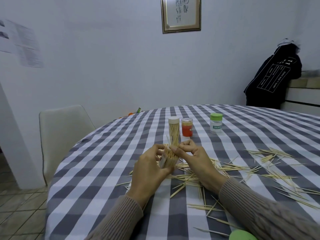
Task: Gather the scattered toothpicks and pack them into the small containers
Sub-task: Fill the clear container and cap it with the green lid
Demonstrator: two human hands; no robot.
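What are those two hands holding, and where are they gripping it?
A toothpick bundle: the left hand grips its lower end, the right hand pinches its middle.

We read this as a home dining room: round table with checked tablecloth (107,163), white dining chair (60,135), framed calligraphy (181,13), tiled floor (19,213).

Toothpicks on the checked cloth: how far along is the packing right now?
Done: the tall clear white-capped tube behind the hands looks full and closed. In hand: the left hand holds a small clear container crammed with sticks while the right hand pinches the protruding bundle. Left: many loose wooden toothpicks across the cloth; the clear green-lidded jar looks empty.
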